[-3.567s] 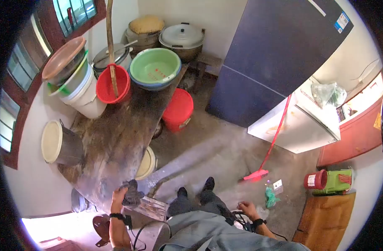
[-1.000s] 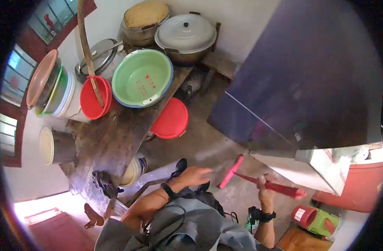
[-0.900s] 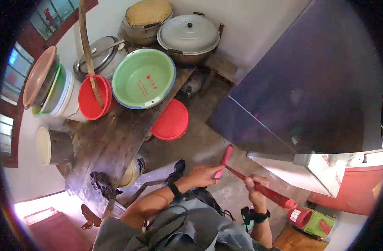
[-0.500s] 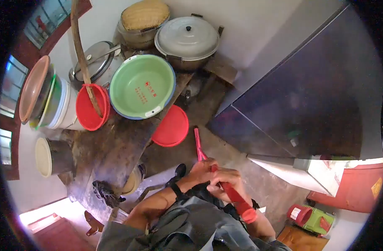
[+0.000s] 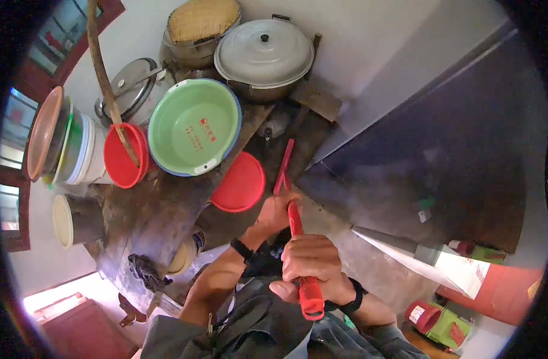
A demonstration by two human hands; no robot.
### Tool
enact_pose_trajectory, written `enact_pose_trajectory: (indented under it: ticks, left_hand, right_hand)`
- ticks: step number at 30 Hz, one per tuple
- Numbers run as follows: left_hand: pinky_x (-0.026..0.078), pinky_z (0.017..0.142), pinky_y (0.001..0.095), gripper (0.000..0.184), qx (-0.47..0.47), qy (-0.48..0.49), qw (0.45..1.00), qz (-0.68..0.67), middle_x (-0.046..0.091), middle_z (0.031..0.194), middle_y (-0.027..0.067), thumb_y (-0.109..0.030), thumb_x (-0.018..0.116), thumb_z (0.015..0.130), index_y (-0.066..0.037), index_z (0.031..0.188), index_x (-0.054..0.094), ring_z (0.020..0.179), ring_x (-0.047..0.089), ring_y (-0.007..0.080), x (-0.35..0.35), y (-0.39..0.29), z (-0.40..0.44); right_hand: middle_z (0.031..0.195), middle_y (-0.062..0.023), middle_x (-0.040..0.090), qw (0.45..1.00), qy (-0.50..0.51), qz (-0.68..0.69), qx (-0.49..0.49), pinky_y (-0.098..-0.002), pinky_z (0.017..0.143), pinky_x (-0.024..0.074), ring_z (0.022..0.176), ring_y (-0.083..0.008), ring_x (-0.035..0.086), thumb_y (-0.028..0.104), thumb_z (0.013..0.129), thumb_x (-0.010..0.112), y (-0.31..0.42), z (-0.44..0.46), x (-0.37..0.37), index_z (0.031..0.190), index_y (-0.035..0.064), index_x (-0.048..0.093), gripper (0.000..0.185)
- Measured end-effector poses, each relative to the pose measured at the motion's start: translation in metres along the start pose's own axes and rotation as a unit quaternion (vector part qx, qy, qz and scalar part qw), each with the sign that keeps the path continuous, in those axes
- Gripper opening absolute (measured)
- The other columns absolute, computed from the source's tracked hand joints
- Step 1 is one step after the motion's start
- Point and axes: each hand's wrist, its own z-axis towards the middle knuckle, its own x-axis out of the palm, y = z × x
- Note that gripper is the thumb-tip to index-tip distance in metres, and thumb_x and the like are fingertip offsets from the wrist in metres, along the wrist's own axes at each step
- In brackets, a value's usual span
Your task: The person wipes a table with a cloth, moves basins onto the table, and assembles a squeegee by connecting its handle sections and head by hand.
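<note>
Currently | right hand clasps red tool near its end | left hand grips it nearer the head

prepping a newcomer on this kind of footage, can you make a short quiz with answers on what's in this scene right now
1. Which hand grips the red pole nearest the bottom edge of the picture?
2. True or false: the green basin sits on the floor.
3. Fill in the colour: the wooden stick stands in a ____ bucket.

Key:
1. The right hand.
2. False; it is on the wooden table.
3. Red.
</note>
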Motion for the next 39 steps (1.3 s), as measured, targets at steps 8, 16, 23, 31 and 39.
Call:
enact_pose_trajectory:
  ticks: [8, 16, 23, 31, 39]
  left_hand:
    - [0.051, 0.076, 0.0407, 0.025, 0.069, 0.174, 0.980, 0.072, 0.064, 0.090, 0.0128, -0.021, 0.066, 0.077, -0.011, 0.099, 0.061, 0.085, 0.063, 0.0340, -0.020, -0.004, 0.069]
    - [0.050, 0.069, 0.0420, 0.021, 0.077, -0.012, 0.997, 0.027, 0.064, 0.090, 0.0151, -0.020, 0.065, 0.079, -0.005, 0.093, 0.062, 0.082, 0.063, 0.0353, -0.031, -0.003, 0.113]
    - [0.051, 0.072, 0.0410, 0.030, -0.003, 0.000, 1.000, -0.006, 0.064, 0.088, 0.0196, -0.021, 0.069, 0.078, -0.003, 0.100, 0.061, 0.084, 0.064, 0.0357, -0.023, 0.024, 0.169]
    - [0.051, 0.074, 0.0397, 0.028, -0.024, 0.084, 0.994, -0.062, 0.065, 0.090, 0.0194, -0.018, 0.068, 0.077, -0.002, 0.099, 0.061, 0.085, 0.063, 0.0352, -0.012, 0.073, 0.262]
    - [0.049, 0.074, 0.0358, 0.029, -0.035, 0.069, 0.991, -0.107, 0.064, 0.090, 0.0148, -0.018, 0.067, 0.076, -0.001, 0.100, 0.062, 0.085, 0.062, 0.0256, -0.026, 0.071, 0.236]
  right_hand:
    - [0.056, -0.0042, 0.052, 0.994, -0.109, -0.031, 0.011, -0.0336, 0.053, 0.0469, 0.052, -0.0233, 0.057, 0.006, 0.067, 0.068, -0.021, 0.043, -0.021, 0.061, 0.0057, 0.051, 0.019]
    - [0.063, -0.0073, 0.057, 0.985, -0.140, -0.093, 0.048, -0.0345, 0.057, 0.0479, 0.057, -0.0250, 0.059, 0.005, 0.076, 0.065, -0.062, 0.096, -0.025, 0.069, 0.0033, 0.055, 0.012]
    - [0.105, -0.0167, 0.061, 0.958, -0.187, -0.201, 0.082, -0.0403, 0.091, 0.0437, 0.101, -0.0276, 0.059, 0.008, 0.073, 0.069, -0.090, 0.117, -0.033, 0.102, 0.0002, 0.057, 0.032]
    - [0.141, -0.0232, 0.037, 0.914, -0.191, -0.262, 0.242, -0.0465, 0.108, 0.0279, 0.129, -0.0381, 0.038, 0.022, 0.074, 0.073, -0.109, 0.134, -0.047, 0.139, -0.0038, 0.030, 0.082]
    - [0.087, -0.0095, 0.058, 0.939, -0.139, -0.242, 0.202, -0.0381, 0.075, 0.0413, 0.088, -0.0302, 0.056, 0.024, 0.073, 0.076, -0.172, 0.152, -0.047, 0.093, 0.0082, 0.057, 0.031]
